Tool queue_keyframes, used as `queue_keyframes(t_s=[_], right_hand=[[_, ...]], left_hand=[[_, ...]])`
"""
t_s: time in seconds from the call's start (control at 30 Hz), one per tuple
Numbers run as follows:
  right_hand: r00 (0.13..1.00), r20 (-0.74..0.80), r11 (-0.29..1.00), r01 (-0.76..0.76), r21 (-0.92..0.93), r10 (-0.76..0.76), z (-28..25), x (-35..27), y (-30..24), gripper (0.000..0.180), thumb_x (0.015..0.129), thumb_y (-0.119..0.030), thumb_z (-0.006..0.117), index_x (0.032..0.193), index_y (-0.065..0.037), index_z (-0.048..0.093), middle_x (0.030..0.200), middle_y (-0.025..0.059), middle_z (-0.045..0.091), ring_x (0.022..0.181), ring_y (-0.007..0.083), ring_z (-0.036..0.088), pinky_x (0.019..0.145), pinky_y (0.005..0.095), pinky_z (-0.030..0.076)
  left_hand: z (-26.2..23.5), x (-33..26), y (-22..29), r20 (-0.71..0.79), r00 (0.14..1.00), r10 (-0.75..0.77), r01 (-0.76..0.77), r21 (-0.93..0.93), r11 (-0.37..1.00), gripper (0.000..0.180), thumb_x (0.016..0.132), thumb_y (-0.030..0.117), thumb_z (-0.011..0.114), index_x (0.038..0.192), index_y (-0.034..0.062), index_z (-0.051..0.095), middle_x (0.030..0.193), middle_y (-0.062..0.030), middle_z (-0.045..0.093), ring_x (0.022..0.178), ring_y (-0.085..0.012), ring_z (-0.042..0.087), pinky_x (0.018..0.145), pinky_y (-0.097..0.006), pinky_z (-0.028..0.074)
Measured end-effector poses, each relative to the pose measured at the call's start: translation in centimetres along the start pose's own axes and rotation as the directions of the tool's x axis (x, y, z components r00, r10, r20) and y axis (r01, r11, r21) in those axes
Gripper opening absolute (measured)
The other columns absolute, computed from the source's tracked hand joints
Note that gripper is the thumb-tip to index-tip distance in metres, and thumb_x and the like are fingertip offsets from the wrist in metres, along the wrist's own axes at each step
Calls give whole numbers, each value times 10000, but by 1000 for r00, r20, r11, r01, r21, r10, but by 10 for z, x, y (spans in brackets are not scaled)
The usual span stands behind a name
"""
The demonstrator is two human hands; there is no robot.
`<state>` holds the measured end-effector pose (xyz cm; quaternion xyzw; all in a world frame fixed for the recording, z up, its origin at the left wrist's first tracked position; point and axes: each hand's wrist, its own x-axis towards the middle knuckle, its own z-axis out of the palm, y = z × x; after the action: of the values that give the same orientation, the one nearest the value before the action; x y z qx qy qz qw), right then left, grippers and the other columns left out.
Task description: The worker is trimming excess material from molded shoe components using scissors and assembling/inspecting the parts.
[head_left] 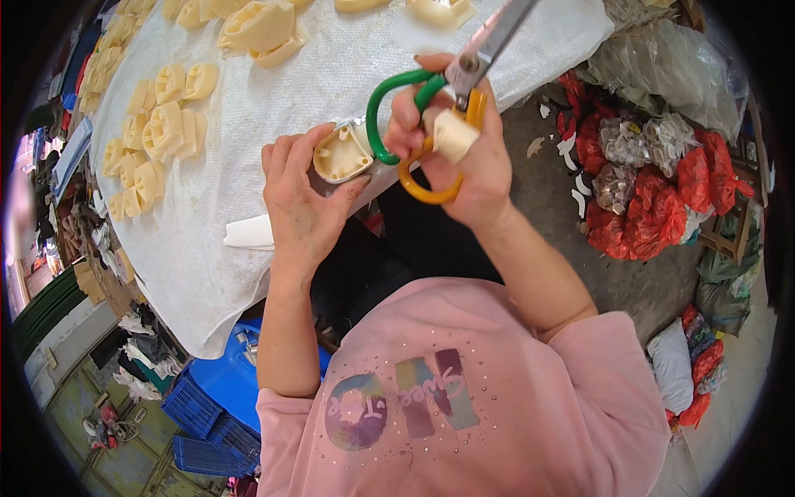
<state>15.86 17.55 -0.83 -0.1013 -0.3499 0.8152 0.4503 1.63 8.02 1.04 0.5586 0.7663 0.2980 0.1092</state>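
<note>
My left hand (300, 199) grips a small cream plastic shell (342, 155) by its rim, hollow side up with little pegs inside, at the table's near edge. Close by on the right, my right hand (480, 178) is closed around a pair of scissors (469, 65) with one green and one orange handle loop. Their blades point up and away to the right; the tips run out of view. A pale cream wrap or piece (455, 137) shows at the fingers by the orange loop; whether it belongs to a finger or the handle I cannot tell.
A white woven sheet covers the table (248, 132). Groups of cream plastic parts (170, 132) lie on its left and far side. A white strip (250, 233) rests near my left wrist. Red and clear bags (650, 195) sit on the floor right; blue crates (207, 414) stand lower left.
</note>
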Motion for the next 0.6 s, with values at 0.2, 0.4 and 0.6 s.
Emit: queue_keyframes(t_s=[0.2,0.4,0.6], right_hand=[[989,104,988,115,-99,-105,1,2,-17,463,899,-161,457,1343,-91,347,897,87,450,756,149,431,686,321,378],[999,44,997,24,-67,-21,2,8,-13,410,874,-64,446,1269,4,358,863,75,488,716,133,459,659,277,407],[984,129,958,149,-244,-120,10,36,-8,418,854,-60,465,1255,7,367,845,66,491,706,124,470,651,266,408]], left_hand=[[-2,-3,2,-7,1000,-3,4,14,1000,586,562,77,792,1112,39,593,955,-92,558,924,-264,509,844,-352,433],[-2,-4,-1,-5,1000,12,-12,-4,1000,584,566,69,793,1113,38,591,957,-101,559,924,-272,502,839,-358,428],[-3,-3,2,-14,1000,16,-16,-30,999,580,558,65,807,1096,37,592,949,-109,556,914,-291,495,822,-372,429]])
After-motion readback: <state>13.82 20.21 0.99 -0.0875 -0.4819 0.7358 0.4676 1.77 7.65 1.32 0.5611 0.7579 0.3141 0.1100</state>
